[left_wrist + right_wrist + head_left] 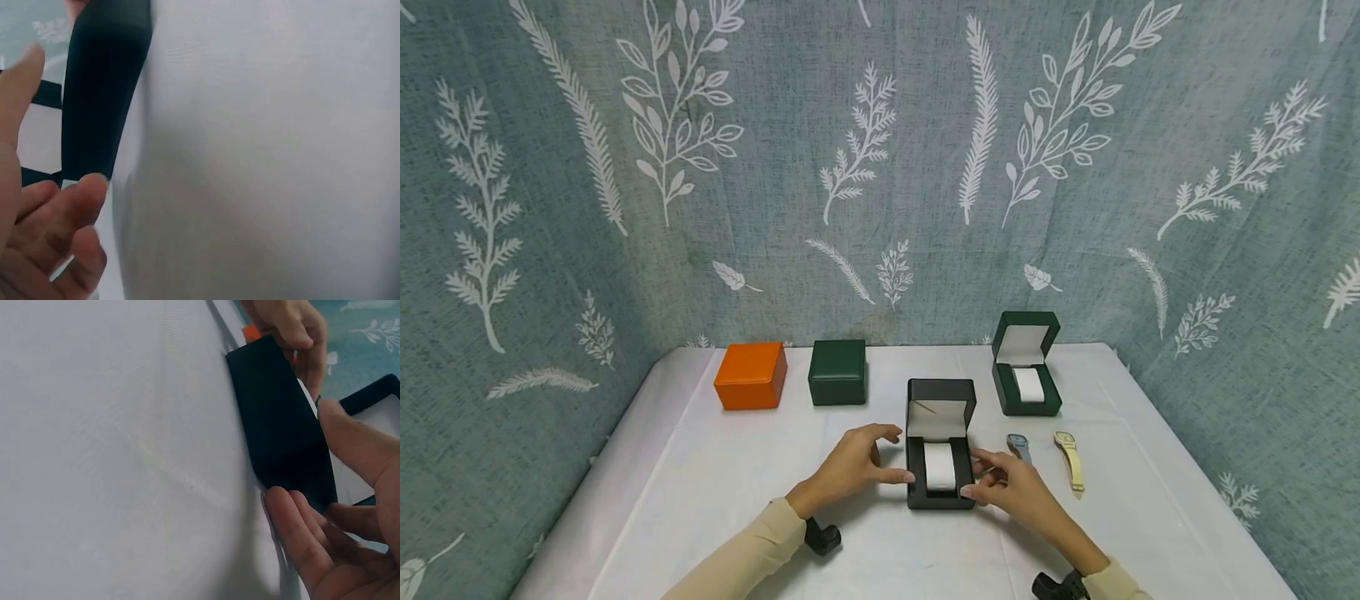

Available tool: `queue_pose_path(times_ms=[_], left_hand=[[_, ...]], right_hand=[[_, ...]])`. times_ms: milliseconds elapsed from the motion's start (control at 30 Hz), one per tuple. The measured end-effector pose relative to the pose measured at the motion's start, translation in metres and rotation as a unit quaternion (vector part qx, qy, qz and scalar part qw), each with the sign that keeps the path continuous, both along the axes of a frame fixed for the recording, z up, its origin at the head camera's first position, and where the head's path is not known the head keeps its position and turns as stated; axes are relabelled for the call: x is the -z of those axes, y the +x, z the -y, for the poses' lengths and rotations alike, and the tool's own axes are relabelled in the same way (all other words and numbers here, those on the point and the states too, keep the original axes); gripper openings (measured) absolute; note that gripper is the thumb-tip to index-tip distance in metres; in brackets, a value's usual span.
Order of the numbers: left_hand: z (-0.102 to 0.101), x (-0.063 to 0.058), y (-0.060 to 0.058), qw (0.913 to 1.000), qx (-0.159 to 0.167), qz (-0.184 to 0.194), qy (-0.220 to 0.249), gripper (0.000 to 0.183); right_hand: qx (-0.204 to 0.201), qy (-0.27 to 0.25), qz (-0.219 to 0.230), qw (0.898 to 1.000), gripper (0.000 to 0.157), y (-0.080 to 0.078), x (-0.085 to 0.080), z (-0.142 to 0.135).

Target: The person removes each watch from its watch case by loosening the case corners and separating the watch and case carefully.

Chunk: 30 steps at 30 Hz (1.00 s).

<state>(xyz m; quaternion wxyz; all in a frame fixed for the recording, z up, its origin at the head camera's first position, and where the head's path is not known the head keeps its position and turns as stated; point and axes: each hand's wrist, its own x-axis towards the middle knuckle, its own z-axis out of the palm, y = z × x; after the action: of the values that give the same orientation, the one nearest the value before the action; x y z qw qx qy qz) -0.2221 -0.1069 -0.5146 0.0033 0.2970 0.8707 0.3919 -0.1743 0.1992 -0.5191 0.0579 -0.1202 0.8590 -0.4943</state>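
Observation:
A black watch box [936,502] stands on the table with its lid [940,390] raised and a white cushion [939,467] inside. My left hand [850,462] is at its left side, fingers spread and thumb by the left edge. In the left wrist view its fingertips [94,186] meet the end of the box's dark front wall [106,94]. On the other side, my right hand [1011,487] grips the front right corner, thumb over the rim and fingers against the side. Beyond that hand lie a blue-grey watch [1018,447] and a yellow watch [1070,460].
An orange box [750,375] and a dark green box [838,372], both with lids down, stand at the back left. At the back right is a green watch box [1032,409] with its lid up and a white cushion. Patterned fabric [880,167] walls the white table's back and sides.

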Motion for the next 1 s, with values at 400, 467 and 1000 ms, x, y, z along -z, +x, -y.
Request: queue_pose_path(times_ms=[400, 467, 1000], left_hand=[[-0.005, 0.0, 0.001, 0.995, 0.032, 0.015, -0.094, 0.11], [-0.006, 0.0, 0.0, 0.9942, 0.035, 0.011, -0.101, 0.111], [-0.01, -0.004, -0.009, 0.997, 0.033, 0.003, -0.07, 0.116]], right_hand=[[-0.044, -0.023, -0.032, 0.998, 0.079, 0.005, 0.005, -0.005], [-0.043, -0.023, -0.032, 0.998, 0.08, 0.006, 0.006, -0.004], [-0.032, -0.005, -0.074, 0.997, 0.08, -0.002, 0.002, 0.002]])
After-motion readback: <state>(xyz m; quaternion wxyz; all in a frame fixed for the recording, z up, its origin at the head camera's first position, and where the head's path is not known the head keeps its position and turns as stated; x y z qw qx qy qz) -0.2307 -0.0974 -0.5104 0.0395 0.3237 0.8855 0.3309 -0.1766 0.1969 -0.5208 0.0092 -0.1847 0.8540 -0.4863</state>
